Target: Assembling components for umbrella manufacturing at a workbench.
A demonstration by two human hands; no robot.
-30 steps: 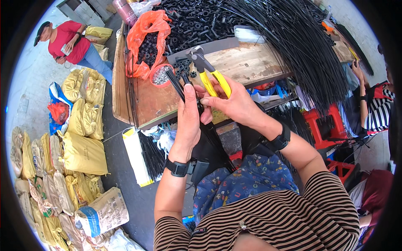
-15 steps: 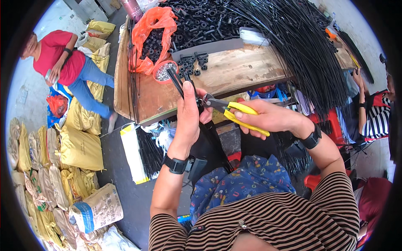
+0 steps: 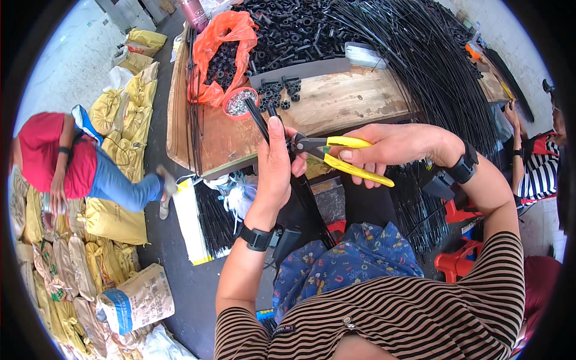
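Observation:
My left hand is closed around a bundle of thin black rods, its thumb pointing up along them. The rods' upper ends stick out above the hand near the table edge, and the lower part runs down toward my lap. My right hand grips pliers with yellow handles, which stand apart. The dark jaws meet the rods beside my left fingers; what exactly lies between them is too small to tell. Just beyond the rod tips sits a small red bowl of tiny shiny metal pieces.
On the wooden table lie small black tubular parts, an orange plastic bag, and a big heap of long black rods. Stacked sacks fill the left side, where a person walks. Another person is at the right.
The pliers' handles have spread wider and my right fingers have loosened around them. My right elbow has moved outward. The walking person at the left has come nearer.

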